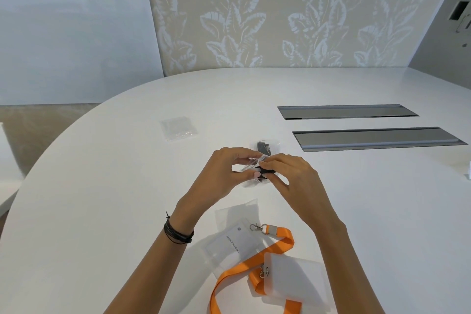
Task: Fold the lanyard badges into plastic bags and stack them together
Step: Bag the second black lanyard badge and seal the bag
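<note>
Above the middle of the white table [114, 186], my left hand [219, 173] and my right hand [288, 173] meet around a small clear plastic bag [248, 160]. A folded black lanyard [267, 174] sits at the bag's mouth, pinched between both hands. Just behind the hands lies a bagged dark lanyard [263, 147]. Near me lie an orange lanyard [254, 262] with a metal clip, a clear badge holder with a name card [232, 239], and a second frosted badge holder [293, 278]. A flat empty bag [235, 210] lies under my wrists.
A small pile of clear plastic bags [178, 128] lies at the far left of the table. Two grey cable-port lids [346, 111] [377, 138] are set into the tabletop at the right. The curved table edge runs along the left.
</note>
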The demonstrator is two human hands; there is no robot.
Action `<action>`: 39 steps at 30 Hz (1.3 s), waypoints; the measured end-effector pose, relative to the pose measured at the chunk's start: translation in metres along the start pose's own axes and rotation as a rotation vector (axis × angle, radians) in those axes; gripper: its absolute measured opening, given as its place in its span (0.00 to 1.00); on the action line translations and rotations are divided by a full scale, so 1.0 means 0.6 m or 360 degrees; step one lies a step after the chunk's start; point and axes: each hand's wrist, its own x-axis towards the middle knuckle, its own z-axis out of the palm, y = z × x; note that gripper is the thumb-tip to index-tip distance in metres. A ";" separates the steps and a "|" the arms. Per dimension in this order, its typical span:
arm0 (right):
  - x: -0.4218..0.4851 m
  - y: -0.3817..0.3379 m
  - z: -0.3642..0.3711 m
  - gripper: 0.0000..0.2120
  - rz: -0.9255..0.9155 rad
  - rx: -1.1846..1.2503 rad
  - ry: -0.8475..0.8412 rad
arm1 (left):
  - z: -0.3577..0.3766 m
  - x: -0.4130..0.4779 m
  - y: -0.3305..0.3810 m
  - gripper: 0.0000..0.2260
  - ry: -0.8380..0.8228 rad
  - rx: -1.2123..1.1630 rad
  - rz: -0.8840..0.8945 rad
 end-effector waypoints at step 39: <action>-0.009 0.026 0.010 0.16 0.0456 0.0712 0.0100 | -0.025 0.001 -0.002 0.06 0.0451 -0.0013 0.0105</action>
